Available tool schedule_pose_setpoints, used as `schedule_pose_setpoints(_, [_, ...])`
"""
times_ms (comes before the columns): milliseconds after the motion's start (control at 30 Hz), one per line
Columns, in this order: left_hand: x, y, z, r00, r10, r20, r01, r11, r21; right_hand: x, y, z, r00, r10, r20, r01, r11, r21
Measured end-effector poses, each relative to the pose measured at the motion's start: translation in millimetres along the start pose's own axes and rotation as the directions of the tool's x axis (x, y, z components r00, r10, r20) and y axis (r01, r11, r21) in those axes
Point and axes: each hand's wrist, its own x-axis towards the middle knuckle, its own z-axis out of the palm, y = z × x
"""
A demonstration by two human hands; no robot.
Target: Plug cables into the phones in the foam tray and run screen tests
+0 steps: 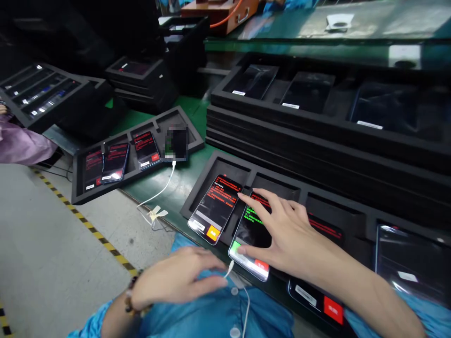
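Note:
My right hand [282, 225] is spread over a phone [252, 230] lying in a black foam tray [197, 188]. Its thumb rests at the green button on the screen, and the fingers reach over the upper part. A white charging cable [229, 270] meets that phone's bottom edge. My left hand [179, 277], with a beaded bracelet at the wrist, has thumb and finger closed around the cable just behind the plug. To the left lies another phone [214, 209] with red text and an orange button. Beneath my right forearm, a phone [313, 300] with a red button is partly hidden.
A stack of foam trays [268, 126] holding dark phones stands behind. At the left, another tray [137, 162] carries several phones, one with a white cable [165, 185]. A phone [412, 258] under film lies at right. Another person's sleeve [24, 143] shows far left.

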Motion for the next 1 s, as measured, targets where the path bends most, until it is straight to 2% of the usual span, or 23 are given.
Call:
schedule_pose_setpoints(33, [-7.5, 4.2, -20.7, 0.998, 0.040, -0.044, -0.034, 0.992, 0.125, -0.5, 0.5, 0.9, 1.000, 0.007, -0.005, -0.007, 1.000, 0.002])
schedule_pose_setpoints(67, [-11.8, 6.7, -43.4, 0.987, 0.097, -0.131, -0.067, 0.974, 0.217, -0.9, 1.1, 1.5, 1.000, 0.011, -0.009, -0.011, 1.000, 0.006])
schedule_pose_setpoints(100, [-12.0, 7.0, -67.4, 0.954, 0.161, -0.252, -0.080, 0.950, 0.303, -1.1, 1.7, 1.9, 1.000, 0.011, -0.013, -0.011, 1.000, 0.013])
schedule_pose_setpoints(133, [-7.8, 4.8, -92.0, 0.903, 0.227, -0.364, -0.070, 0.915, 0.397, -1.2, 2.2, 2.1, 1.000, 0.009, -0.014, -0.009, 1.000, 0.021])
schedule_pose_setpoints(167, [0.9, 0.5, -116.3, 0.832, 0.292, -0.472, -0.027, 0.870, 0.492, -1.2, 2.6, 2.0, 1.000, 0.005, -0.016, -0.004, 1.000, 0.031])
schedule_pose_setpoints(200, [13.0, -5.5, -139.6, 0.768, 0.341, -0.542, 0.038, 0.821, 0.570, -1.2, 2.9, 1.7, 1.000, 0.000, -0.017, 0.000, 0.999, 0.041])
schedule_pose_setpoints(233, [27.3, -12.5, -161.0, 0.731, 0.367, -0.575, 0.105, 0.772, 0.627, -1.3, 3.0, 1.4, 1.000, -0.002, -0.015, 0.003, 0.999, 0.049])
schedule_pose_setpoints(267, [42.2, -19.7, -179.6, 0.719, 0.372, -0.587, 0.160, 0.733, 0.661, -1.7, 3.0, 1.1, 1.000, -0.002, -0.011, 0.003, 0.998, 0.055])
schedule_pose_setpoints(333, [67.1, -31.7, -205.8, 0.744, 0.338, -0.576, 0.234, 0.676, 0.699, -3.5, 3.3, 1.2, 1.000, 0.012, -0.003, -0.012, 0.998, 0.058])
schedule_pose_setpoints(400, [78.2, -38.2, -215.5, 0.774, 0.314, -0.550, 0.266, 0.628, 0.732, -6.3, 4.6, 2.1, 0.999, 0.045, 0.005, -0.045, 0.997, 0.058])
schedule_pose_setpoints(467, [73.7, -39.6, -211.9, 0.791, 0.318, -0.523, 0.246, 0.617, 0.748, -8.9, 6.9, 3.4, 0.997, 0.076, 0.013, -0.076, 0.995, 0.069])
schedule_pose_setpoints(600, [45.8, -36.4, -193.5, 0.797, 0.309, -0.519, 0.189, 0.688, 0.701, -10.4, 12.0, 3.4, 0.997, 0.072, 0.025, -0.075, 0.991, 0.112])
schedule_pose_setpoints(700, [37.6, -35.0, -191.6, 0.795, 0.289, -0.533, 0.197, 0.708, 0.678, -8.9, 13.4, 0.4, 0.998, 0.061, 0.026, -0.064, 0.991, 0.122])
schedule_pose_setpoints(767, [41.9, -35.9, -198.7, 0.785, 0.297, -0.543, 0.208, 0.699, 0.684, -8.0, 12.8, -2.6, 0.997, 0.069, 0.039, -0.073, 0.990, 0.124])
schedule_pose_setpoints(900, [61.5, -39.3, -220.6, 0.731, 0.352, -0.584, 0.255, 0.653, 0.713, -7.6, 9.5, -9.6, 0.988, 0.109, 0.109, -0.123, 0.983, 0.139])
schedule_pose_setpoints(1000, [74.5, -40.3, -230.9, 0.731, 0.363, -0.578, 0.275, 0.618, 0.736, -8.2, 8.4, -13.7, 0.984, 0.117, 0.132, -0.137, 0.978, 0.159])
